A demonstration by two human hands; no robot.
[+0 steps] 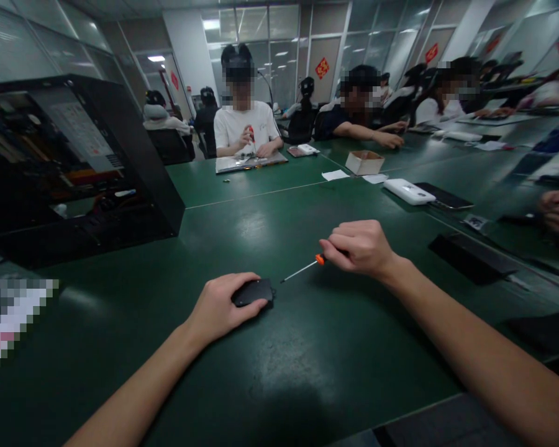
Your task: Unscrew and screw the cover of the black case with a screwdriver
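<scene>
On the green tabletop (279, 366) lies a small flat black box-shaped device (256, 293) with a little loop or tab at its right end. My left hand (228, 304) is closed around it, thumb along the near side and fingers along the far side. A screwdriver (302, 270) with a thin metal shaft and an orange collar is gripped in my right hand (358, 245). Its tip points down and left, just right of the black device and apart from it. Most of the screwdriver's handle is hidden inside my fist.
An open black computer case (168, 205) stands at the left. Further back are a small cardboard box (364, 162), a white device (409, 191) and a black phone-like slab (445, 195). A black flat object (470, 257) lies at right. Across the table a person (246, 127) holds a red-handled screwdriver.
</scene>
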